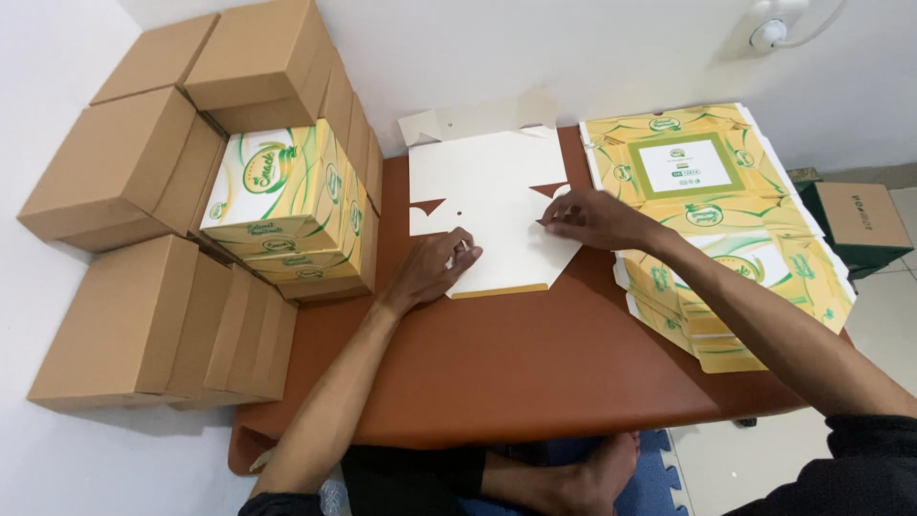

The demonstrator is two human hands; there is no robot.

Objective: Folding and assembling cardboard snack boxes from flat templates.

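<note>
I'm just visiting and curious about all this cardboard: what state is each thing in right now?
Box blank: unfolded, white side up, flat on the brown table.
Left hand: pressing on the blank's near left part.
Right hand: fingers pinching its right edge.
Stack of printed blanks: flat, unfolded, piled at right.
Printed boxes: assembled, closed, stacked.
Brown cartons: closed, stacked at left.

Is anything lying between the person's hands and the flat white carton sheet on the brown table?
Nothing visible does. The left hand rests directly on the flat white cardboard carton blank, and the right hand touches its right edge by a notch. The stack of printed yellow-green flat cartons lies to the right, apart from both hands.
</note>
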